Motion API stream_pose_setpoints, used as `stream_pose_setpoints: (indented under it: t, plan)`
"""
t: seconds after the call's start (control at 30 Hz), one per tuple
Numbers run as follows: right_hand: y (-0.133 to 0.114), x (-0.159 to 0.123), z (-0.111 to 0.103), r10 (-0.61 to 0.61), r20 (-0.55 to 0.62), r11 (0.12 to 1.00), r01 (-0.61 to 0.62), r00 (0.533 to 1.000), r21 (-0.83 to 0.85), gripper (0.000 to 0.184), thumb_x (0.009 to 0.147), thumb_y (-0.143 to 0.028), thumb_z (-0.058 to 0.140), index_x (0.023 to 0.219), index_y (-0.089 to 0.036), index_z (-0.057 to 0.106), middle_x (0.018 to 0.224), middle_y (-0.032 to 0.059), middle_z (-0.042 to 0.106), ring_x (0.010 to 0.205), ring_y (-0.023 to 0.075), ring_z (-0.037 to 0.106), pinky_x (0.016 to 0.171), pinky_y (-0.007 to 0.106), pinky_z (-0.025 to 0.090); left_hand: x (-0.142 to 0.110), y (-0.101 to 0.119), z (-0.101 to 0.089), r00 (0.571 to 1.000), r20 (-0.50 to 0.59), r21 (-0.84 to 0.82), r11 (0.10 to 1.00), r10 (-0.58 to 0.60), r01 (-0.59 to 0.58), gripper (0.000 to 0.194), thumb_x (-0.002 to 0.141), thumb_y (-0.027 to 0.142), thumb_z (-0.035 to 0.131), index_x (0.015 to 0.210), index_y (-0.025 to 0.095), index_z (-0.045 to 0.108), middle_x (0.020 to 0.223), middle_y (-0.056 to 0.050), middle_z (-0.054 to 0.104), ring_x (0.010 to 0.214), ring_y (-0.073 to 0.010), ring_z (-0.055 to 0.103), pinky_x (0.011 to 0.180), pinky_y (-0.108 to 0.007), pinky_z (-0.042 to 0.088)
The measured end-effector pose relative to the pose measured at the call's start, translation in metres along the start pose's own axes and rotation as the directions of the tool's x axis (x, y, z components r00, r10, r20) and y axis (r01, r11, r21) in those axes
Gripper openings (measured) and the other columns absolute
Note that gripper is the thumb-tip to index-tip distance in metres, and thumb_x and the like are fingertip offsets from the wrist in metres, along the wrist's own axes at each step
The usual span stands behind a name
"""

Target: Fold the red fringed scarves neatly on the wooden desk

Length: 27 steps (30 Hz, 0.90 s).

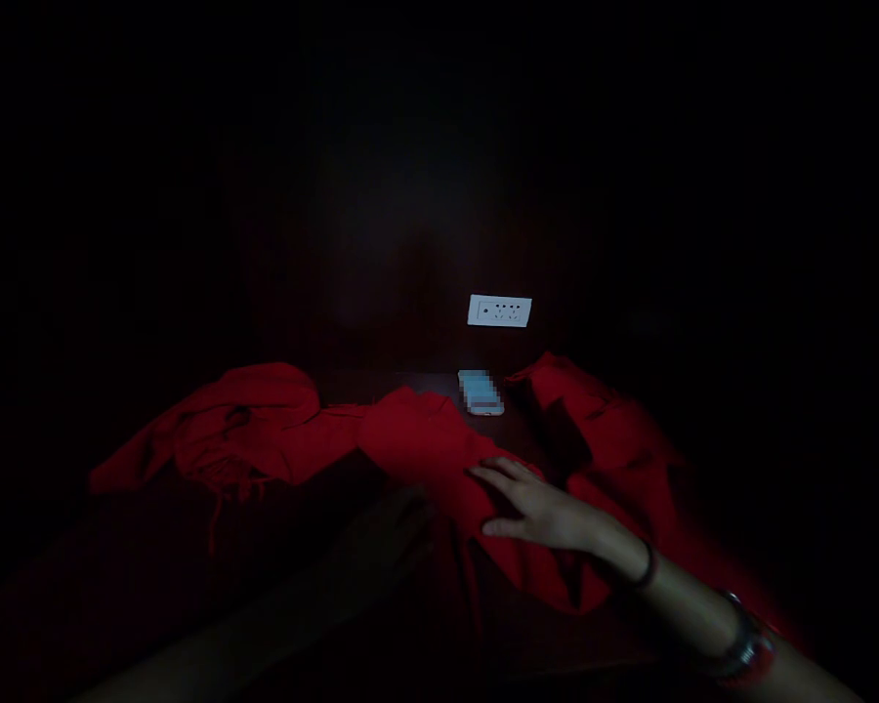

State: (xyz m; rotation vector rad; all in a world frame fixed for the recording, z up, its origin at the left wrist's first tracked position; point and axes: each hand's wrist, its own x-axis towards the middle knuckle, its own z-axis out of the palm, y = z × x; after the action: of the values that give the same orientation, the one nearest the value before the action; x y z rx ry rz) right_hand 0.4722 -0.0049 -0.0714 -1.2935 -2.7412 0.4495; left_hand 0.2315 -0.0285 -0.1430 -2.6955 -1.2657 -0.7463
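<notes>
1. Slanting in from the lower right of my remote view, the right forearm runs up and leftward, its wrist nearly straight, to the right hand (527, 503).
2. That hand is spread, back upward, with the fingers pointing left and the thumb set apart below them. It is not closed around anything. The fingers lie over the middle of a red cloth (417, 430); I cannot tell how firmly they touch it.
3. A thin dark band (648, 564) circles the right wrist, and a thicker bracelet (751, 649), partly red, sits farther up the forearm.
4. The left arm rises from the lower left in deep shadow. The left hand (399, 522) is near the center, left of the right hand and beside the cloth. It is too dim for me to tell whether it is open or gripping.
5. The red cloth lies rumpled across a dark surface (429, 379). On the left I see a bunched heap with loose fringe (216, 498); on the right, more red folds (615, 430). I cannot tell whether it is all one piece.
6. Beyond the hands rests a pale blue, phone-shaped object (481, 392), its face blurred into blocks. Above it, a white socket plate (499, 310) stands out against the darkness.
</notes>
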Motion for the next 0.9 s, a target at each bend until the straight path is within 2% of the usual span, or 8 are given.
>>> stream_pose_setpoints:
  t: [0.1, 0.23, 0.37, 0.5, 0.63, 0.73, 0.8, 0.9]
  plan:
    - [-0.01, -0.024, 0.017, 0.023, -0.017, 0.993, -0.025, 1.0, -0.117, 0.066, 0.071, -0.048, 0.049, 0.128, -0.021, 0.029, 0.128, 0.0109, 0.031, 0.115, 0.0272, 0.031, 0.092, 0.038, 0.029, -0.02, 0.019, -0.002, 0.989, 0.096, -0.051, 0.992, 0.116, -0.111, 0.037, 0.082, 0.03, 0.036, 0.119, 0.033, 0.037, 0.126, -0.002, 0.036, 0.114, -0.0162, 0.034, 0.087, -0.032, 0.039]
    - [-0.012, -0.029, 0.032, 0.049, -0.109, 0.942, -0.083, 0.993, -0.326, 0.031, 0.08, -0.018, 0.035, 0.107, -0.015, 0.05, 0.103, 0.0128, 0.054, 0.095, 0.0234, 0.049, 0.083, 0.036, 0.035, -0.012, 0.027, -0.011, 0.98, 0.134, -0.017, 0.989, 0.15, -0.149, 0.034, 0.081, 0.026, 0.037, 0.114, 0.027, 0.044, 0.126, -0.005, 0.036, 0.117, -0.0227, 0.028, 0.093, -0.041, 0.031]
    - [0.002, -0.023, 0.007, 0.121, -0.225, 0.942, -0.184, 0.967, -0.282, 0.026, 0.081, -0.016, 0.033, 0.097, -0.014, 0.053, 0.087, 0.0092, 0.06, 0.079, 0.0184, 0.056, 0.071, 0.027, 0.04, 0.003, 0.043, -0.016, 0.989, 0.113, 0.021, 0.995, 0.09, -0.093, 0.033, 0.084, 0.02, 0.028, 0.112, 0.017, 0.046, 0.114, -0.009, 0.048, 0.112, -0.022, 0.036, 0.093, -0.041, 0.03]
    - [0.011, -0.013, -0.027, 0.108, -0.409, 0.967, -0.192, 0.906, -0.17, 0.03, 0.084, -0.018, 0.029, 0.106, -0.012, 0.048, 0.094, 0.0095, 0.059, 0.085, 0.016, 0.055, 0.074, 0.024, 0.038, 0.015, 0.065, -0.012, 0.984, 0.159, -0.001, 0.997, 0.079, -0.08, 0.042, 0.083, 0.037, 0.034, 0.119, 0.017, 0.039, 0.124, -0.011, 0.039, 0.115, -0.0255, 0.032, 0.092, -0.043, 0.031]
    - [0.004, -0.012, -0.033, -0.033, -0.281, 0.979, -0.026, 0.959, -0.204, 0.031, 0.082, -0.016, 0.031, 0.108, -0.013, 0.049, 0.099, 0.0094, 0.058, 0.09, 0.0165, 0.053, 0.078, 0.026, 0.038, 0.019, 0.076, -0.009, 0.935, 0.313, -0.021, 0.985, 0.167, -0.169, 0.051, 0.077, 0.049, 0.037, 0.123, 0.027, 0.035, 0.13, -0.008, 0.032, 0.118, -0.0341, 0.026, 0.087, -0.055, 0.028]
    - [-0.002, -0.02, -0.019, -0.151, -0.171, 0.975, 0.118, 0.974, -0.186, 0.035, 0.083, -0.016, 0.03, 0.113, -0.016, 0.047, 0.109, 0.008, 0.054, 0.1, 0.0157, 0.048, 0.085, 0.027, 0.036, 0.018, 0.073, -0.017, 0.916, 0.308, -0.075, 0.966, 0.258, -0.247, 0.041, 0.084, 0.039, 0.031, 0.122, 0.026, 0.036, 0.124, -0.006, 0.043, 0.113, -0.0239, 0.037, 0.09, -0.044, 0.031]
    - [-0.003, -0.027, -0.006, -0.209, -0.126, 0.968, 0.187, 0.97, -0.169, 0.036, 0.084, -0.019, 0.029, 0.115, -0.018, 0.046, 0.116, 0.0065, 0.049, 0.107, 0.015, 0.043, 0.09, 0.028, 0.033, 0.017, 0.068, -0.026, 0.933, 0.266, -0.081, 0.97, 0.241, -0.227, 0.036, 0.086, 0.034, 0.027, 0.117, 0.024, 0.043, 0.114, -0.004, 0.052, 0.103, -0.0177, 0.046, 0.088, -0.034, 0.035]
    - [-0.001, -0.035, 0.012, -0.224, -0.037, 0.964, 0.215, 0.974, -0.156, 0.037, 0.084, -0.029, 0.032, 0.118, -0.022, 0.044, 0.125, 0.0057, 0.041, 0.115, 0.0176, 0.035, 0.095, 0.034, 0.028, 0.019, 0.05, -0.037, 0.981, 0.174, -0.003, 0.996, 0.086, -0.087, 0.037, 0.087, 0.032, 0.021, 0.109, 0.023, 0.05, 0.108, -0.003, 0.055, 0.099, -0.0154, 0.049, 0.086, -0.031, 0.037]
